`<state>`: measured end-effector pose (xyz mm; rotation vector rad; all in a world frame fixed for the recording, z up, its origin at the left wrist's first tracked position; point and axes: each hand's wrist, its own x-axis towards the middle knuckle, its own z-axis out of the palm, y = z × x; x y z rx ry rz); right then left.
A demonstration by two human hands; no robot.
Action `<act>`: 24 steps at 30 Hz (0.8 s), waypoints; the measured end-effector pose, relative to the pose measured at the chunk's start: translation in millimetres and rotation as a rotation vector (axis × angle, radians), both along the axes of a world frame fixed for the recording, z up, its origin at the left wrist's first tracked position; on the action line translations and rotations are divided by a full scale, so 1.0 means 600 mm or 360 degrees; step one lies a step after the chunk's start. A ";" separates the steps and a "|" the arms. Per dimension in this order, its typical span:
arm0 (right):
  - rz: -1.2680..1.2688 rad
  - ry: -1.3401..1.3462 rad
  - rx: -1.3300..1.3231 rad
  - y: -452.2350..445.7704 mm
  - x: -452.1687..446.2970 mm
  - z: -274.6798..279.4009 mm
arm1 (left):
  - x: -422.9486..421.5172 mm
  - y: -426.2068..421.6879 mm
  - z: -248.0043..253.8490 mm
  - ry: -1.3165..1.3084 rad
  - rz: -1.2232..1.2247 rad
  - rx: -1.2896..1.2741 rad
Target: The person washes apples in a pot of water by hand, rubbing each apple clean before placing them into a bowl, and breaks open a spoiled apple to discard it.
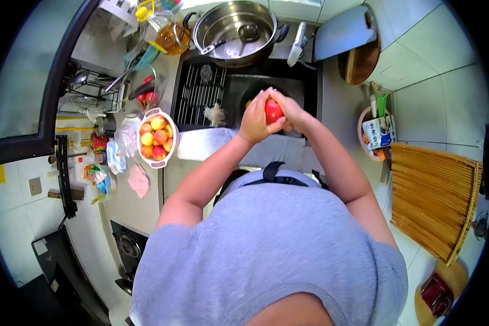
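Both hands are closed around one red, round fruit over the dark sink. My left hand wraps its left side, and my right hand covers its right side, with the fingertips meeting at the top. Part of the fruit's red skin shows between the hands; the rest is hidden. Just behind my hands, inside the sink, is a dark round vessel, mostly covered. To the left, a white oval basket holds several red and yellow fruits.
A steel pot with a ladle stands behind the sink. A metal rack spans the sink's left side. A glass bowl holds vegetables at left. Cutting boards, a pink basket and a bamboo mat are at right.
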<state>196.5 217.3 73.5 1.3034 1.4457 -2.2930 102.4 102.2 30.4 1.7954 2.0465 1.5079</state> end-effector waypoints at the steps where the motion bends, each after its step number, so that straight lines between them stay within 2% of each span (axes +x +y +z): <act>1: 0.0064 0.0057 -0.0128 0.002 -0.013 -0.010 | -0.009 -0.007 -0.006 -0.0088 0.0060 0.0007; 3: -0.0128 0.0218 -0.0059 -0.024 -0.043 -0.021 | -0.029 -0.010 -0.013 -0.0300 0.0212 0.0086; 4: -0.0287 0.0277 0.0046 -0.047 -0.067 -0.023 | -0.037 -0.014 0.005 -0.0580 0.0281 0.0006; 5: -0.0564 0.0579 0.0337 -0.066 -0.102 -0.072 | -0.053 -0.020 -0.002 -0.0627 0.0291 -0.0016; 6: -0.0413 0.0663 0.0715 -0.070 -0.120 -0.075 | -0.071 -0.025 -0.001 -0.0670 0.0304 -0.0032; 8: -0.0224 0.0273 0.1384 -0.097 -0.145 -0.085 | -0.096 -0.036 0.000 -0.0845 0.0373 -0.0070; 9: -0.0244 0.0243 0.1374 -0.117 -0.159 -0.078 | -0.116 -0.037 -0.009 -0.0935 0.0426 -0.0067; 11: -0.0258 0.0092 0.1729 -0.151 -0.178 -0.072 | -0.141 -0.045 -0.026 -0.1040 0.0447 -0.0095; 12: -0.0281 0.0058 0.1731 -0.157 -0.186 -0.086 | -0.150 -0.043 -0.029 -0.1033 0.0443 -0.0116; 14: -0.0646 0.0386 0.1331 -0.160 -0.194 -0.140 | -0.154 -0.044 -0.032 -0.1026 0.0450 -0.0150; 15: -0.0718 0.0573 0.1337 -0.149 -0.188 -0.158 | -0.154 -0.049 -0.031 -0.0991 0.0244 -0.0213; 16: -0.1053 0.0311 0.0529 -0.155 -0.189 -0.108 | -0.154 -0.051 -0.021 -0.0999 0.0233 -0.0211; 18: -0.0479 0.0427 -0.0559 -0.097 -0.127 -0.094 | -0.154 -0.049 -0.003 -0.0305 -0.0123 -0.0050; 19: -0.0504 0.0115 -0.0522 -0.096 -0.136 -0.070 | -0.162 -0.045 -0.007 -0.0175 -0.0267 -0.0019; 20: -0.0486 0.0105 -0.0523 -0.092 -0.128 -0.070 | -0.154 -0.045 -0.010 -0.0182 -0.0247 -0.0019; 22: -0.0292 0.0152 -0.0590 -0.068 -0.118 -0.070 | -0.140 -0.033 0.004 -0.0389 -0.0228 -0.0035; 23: -0.0276 0.0159 -0.0585 -0.059 -0.126 -0.090 | -0.121 -0.028 0.009 -0.0700 -0.0053 0.0001; 24: -0.0348 0.0324 -0.0093 -0.059 -0.137 -0.130 | -0.108 -0.015 0.004 -0.0697 -0.0044 0.0001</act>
